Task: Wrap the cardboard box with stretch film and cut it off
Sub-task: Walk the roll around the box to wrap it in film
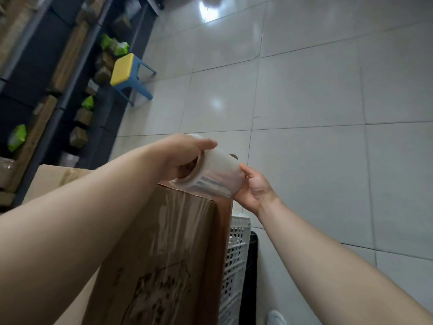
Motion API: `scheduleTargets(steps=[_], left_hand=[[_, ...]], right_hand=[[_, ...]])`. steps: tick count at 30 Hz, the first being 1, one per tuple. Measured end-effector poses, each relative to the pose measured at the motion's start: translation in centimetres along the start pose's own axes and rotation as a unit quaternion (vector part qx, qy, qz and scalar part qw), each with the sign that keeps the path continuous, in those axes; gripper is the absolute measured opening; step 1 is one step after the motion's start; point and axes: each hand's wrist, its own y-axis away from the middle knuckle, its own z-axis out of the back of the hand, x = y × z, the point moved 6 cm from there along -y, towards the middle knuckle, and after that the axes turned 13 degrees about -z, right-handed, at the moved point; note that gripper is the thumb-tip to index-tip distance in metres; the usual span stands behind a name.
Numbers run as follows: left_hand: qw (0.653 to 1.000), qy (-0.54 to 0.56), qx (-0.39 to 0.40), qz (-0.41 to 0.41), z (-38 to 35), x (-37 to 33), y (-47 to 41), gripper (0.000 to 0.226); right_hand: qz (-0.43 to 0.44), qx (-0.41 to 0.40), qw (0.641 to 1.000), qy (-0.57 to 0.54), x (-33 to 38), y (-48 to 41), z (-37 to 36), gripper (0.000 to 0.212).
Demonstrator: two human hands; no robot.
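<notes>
A roll of clear stretch film hovers over the far edge of a tall brown cardboard box. My left hand grips the roll's near end, fingers hooked into its core. My right hand holds the roll's other end from below. A sheet of film runs from the roll down over the box's printed top face, shiny and wrinkled.
A white perforated plastic crate and a black panel stand right of the box. A second cardboard box lies to the left. Dark shelving with parcels lines the left wall. A yellow-topped blue stool stands on the tiled floor.
</notes>
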Motion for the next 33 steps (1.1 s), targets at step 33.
scheduleTargets(steps=[33], left_hand=[[0.979, -0.201, -0.003, -0.014, 10.0, 0.2, -10.1, 0.025]], right_hand=[[-0.063, -0.109, 0.98, 0.152, 6.3, -10.3, -8.4, 0.051]])
